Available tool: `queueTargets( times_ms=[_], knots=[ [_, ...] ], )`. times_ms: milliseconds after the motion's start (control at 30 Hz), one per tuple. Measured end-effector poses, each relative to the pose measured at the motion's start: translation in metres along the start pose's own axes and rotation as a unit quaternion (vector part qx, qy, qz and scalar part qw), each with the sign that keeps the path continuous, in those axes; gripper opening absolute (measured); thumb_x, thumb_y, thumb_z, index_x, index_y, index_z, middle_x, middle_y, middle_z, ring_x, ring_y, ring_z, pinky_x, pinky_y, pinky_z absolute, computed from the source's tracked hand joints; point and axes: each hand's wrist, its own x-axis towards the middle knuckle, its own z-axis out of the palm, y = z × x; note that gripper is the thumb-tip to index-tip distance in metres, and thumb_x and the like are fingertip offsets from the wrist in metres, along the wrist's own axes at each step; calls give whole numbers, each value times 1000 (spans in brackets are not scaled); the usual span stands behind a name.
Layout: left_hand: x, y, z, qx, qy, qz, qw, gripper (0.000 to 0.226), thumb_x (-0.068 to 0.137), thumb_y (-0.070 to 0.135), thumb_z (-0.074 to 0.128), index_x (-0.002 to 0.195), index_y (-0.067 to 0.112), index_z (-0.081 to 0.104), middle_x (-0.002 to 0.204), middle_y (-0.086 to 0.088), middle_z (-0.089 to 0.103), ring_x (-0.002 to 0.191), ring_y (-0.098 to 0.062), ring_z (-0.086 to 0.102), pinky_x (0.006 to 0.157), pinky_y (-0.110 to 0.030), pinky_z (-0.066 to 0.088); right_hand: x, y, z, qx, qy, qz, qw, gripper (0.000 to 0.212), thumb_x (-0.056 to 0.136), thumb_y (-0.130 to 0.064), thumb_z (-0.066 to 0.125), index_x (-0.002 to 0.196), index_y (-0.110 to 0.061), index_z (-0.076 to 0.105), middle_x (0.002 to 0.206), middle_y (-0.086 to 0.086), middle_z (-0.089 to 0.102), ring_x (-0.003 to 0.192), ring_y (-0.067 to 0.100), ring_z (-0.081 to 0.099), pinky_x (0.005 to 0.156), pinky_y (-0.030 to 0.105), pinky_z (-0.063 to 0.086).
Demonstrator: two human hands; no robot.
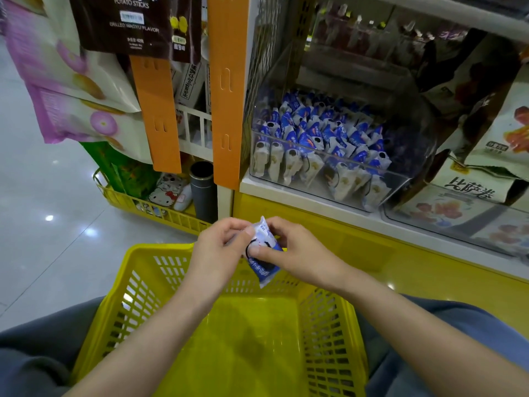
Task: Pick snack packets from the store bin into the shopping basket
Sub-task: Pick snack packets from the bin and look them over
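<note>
Barely started at this point, I'd say. The shopping basket (160,247) looked bare inside as far as I could see, and the store bin (412,167), up beyond the basket's far rim, was packed with blue-and-white packets. One snack packet (264,253) hung over the basket's far edge, not dropped yet. The left hand (220,247) pinched its left side with curled fingers, the right hand (294,250) gripped the other side, and both forearms reached across the basket.

Left hand (220,249), right hand (296,253): close, apparently curled.
</note>
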Motion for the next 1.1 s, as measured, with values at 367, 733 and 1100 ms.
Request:
queueTargets(
  times_ms=[367, 733, 1100],
  knots=[
    [0, 2, -1, 97, 6, 79, 992, 19, 89, 17, 58, 71, 21, 61, 63, 4, 60, 54, -2, 46, 55, -23, 39, -7, 0, 1, 24, 94, -40, 994, 14, 90, -26, 58, 91, -12, 60, 84, -2, 66, 78, 9, 62, 72, 32, 51],
    [2, 6, -1, 34, 10, 42, 998, 8, 89, 15, 58, 82, 15, 61, 85, -8, 67, 85, -26, 64, 81, -48, 52, -8, -5, 0, -134, 181, -113, 968, 12, 89, -35, 57, 88, -25, 62, 82, -12, 64, 78, 5, 59, 66, 37, 52],
    [7, 4, 1, -54, -57, -82, 994, 32, 99, 29, 35, 85, 22, 63, 86, -1, 67, 75, -15, 63, 64, -24, 50, -5, -7, -13, -29, 246, -114, 962, 4, 92, -18, 54, 91, -16, 57, 85, -8, 61, 86, 5, 58, 77, 32, 52]
  ],
)
